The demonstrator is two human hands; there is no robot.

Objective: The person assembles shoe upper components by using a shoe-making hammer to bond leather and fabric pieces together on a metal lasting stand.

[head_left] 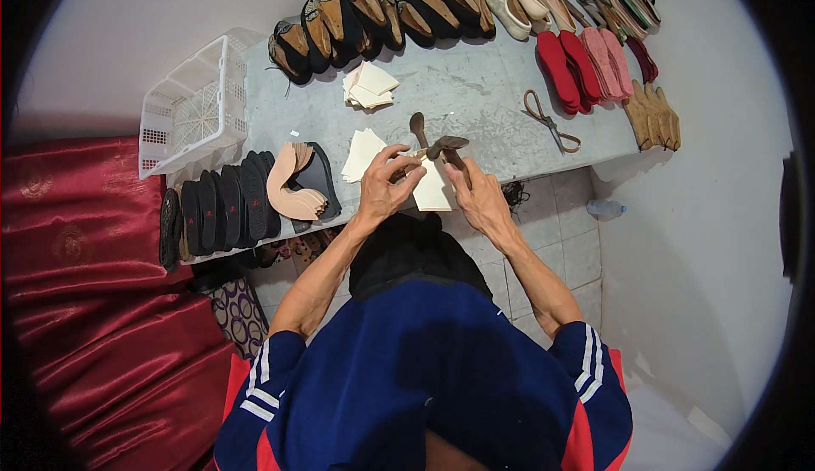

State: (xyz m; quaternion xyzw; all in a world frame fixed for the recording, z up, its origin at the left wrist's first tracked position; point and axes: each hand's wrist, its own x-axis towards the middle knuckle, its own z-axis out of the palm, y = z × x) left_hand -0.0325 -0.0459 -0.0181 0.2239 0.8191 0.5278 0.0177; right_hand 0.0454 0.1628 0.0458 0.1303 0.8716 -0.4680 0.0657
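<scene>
Above the front edge of the grey table, my right hand [480, 197] is closed round the handle of a hammer [447, 142], whose dark head points toward my left hand [386, 184]. The left fingers are pinched together beside the hammer head; a small brownish thing seems to be between them, too small to name. A cream sheet [432, 191] lies under and between both hands, reaching over the table edge. Just beyond the hammer, a dark metal piece with a rounded end [418, 125] sticks up; its lower part is hidden.
Cream sheets [370, 85] lie in piles on the table [475, 81]. Dark flat shoes [344, 21] line the back. Black soles [229, 204] and a white basket [195, 102] are left; scissors [552, 123] and red insoles [563, 72] right. A bottle [605, 209] lies on the floor.
</scene>
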